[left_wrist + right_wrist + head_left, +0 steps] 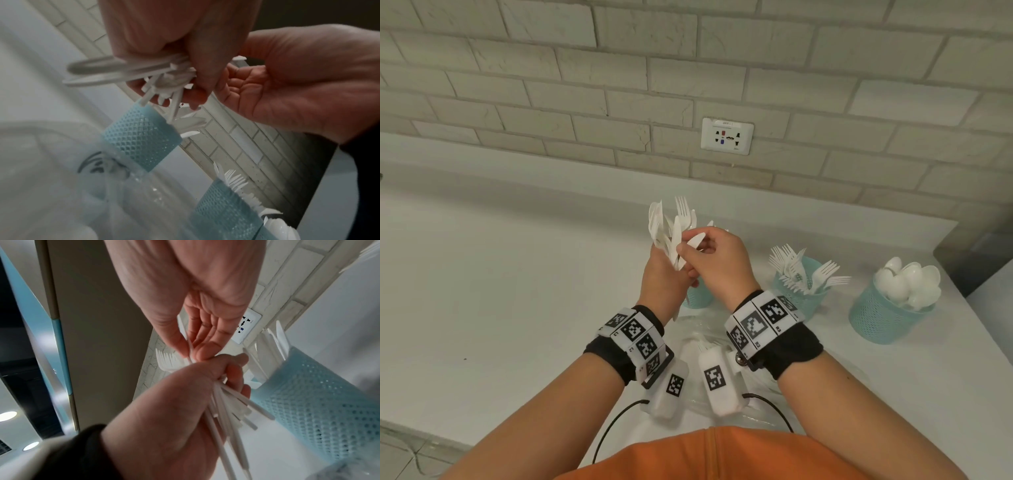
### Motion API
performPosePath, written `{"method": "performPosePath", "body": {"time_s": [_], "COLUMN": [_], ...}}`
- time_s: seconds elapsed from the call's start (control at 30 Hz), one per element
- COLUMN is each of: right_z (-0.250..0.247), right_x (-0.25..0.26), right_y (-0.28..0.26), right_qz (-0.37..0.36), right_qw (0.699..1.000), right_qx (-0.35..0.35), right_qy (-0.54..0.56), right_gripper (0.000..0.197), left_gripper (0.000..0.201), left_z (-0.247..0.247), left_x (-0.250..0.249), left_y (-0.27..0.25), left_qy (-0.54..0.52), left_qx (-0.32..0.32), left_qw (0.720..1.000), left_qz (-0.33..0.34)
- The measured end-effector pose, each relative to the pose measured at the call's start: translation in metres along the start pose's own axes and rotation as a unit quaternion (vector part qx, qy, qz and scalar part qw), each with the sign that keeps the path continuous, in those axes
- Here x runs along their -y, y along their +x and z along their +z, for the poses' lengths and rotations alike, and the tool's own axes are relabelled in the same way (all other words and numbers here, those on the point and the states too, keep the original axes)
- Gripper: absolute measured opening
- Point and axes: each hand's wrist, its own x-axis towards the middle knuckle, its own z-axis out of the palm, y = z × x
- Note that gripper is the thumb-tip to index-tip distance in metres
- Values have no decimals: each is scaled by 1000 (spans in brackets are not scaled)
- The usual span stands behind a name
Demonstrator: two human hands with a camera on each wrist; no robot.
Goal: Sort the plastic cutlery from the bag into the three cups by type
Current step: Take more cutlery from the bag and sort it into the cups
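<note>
My left hand [666, 270] grips a bunch of white plastic cutlery [671, 222] upright above the counter, forks and knives mixed, handles [232, 404] sticking out below the fist. My right hand [693, 248] pinches one white knife [697, 238] at the top of that bunch. Three teal mesh cups stand on the counter: the knife cup [700, 296] is mostly hidden behind my hands, the fork cup [799, 294] sits to the right, and the spoon cup [883, 317] is farthest right. A clear plastic bag [698, 334] lies under my wrists.
The white counter [517, 274] runs back to a brick wall with a socket plate [727, 136]. A dark ledge [976, 253] bounds the counter at far right. Cables [613, 425] hang from the wrist cameras near my orange shirt.
</note>
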Motion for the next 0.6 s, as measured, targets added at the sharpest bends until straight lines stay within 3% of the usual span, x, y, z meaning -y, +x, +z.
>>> {"method": "performPosePath", "body": {"time_s": [0.13, 0.23, 0.43, 0.6], "right_z": [-1, 1, 1, -3], "right_x": [3, 4, 2, 11], "right_y": [-3, -4, -2, -6], "right_qz": [6, 2, -18, -53], "right_qw": [1000, 1000, 999, 996], "right_qx": [15, 6, -5, -7], "right_qy": [5, -9, -50, -75], "right_gripper": [6, 18, 12, 12], "left_gripper": [34, 32, 31, 53], "left_z": [1, 4, 5, 4], "left_x": [3, 6, 10, 11], "left_y": [2, 3, 5, 7], "left_qy": [-10, -13, -29, -77], "left_qx": [7, -5, -8, -4], "left_qw": [1000, 1000, 1000, 997], "left_qz": [7, 13, -5, -28]}}
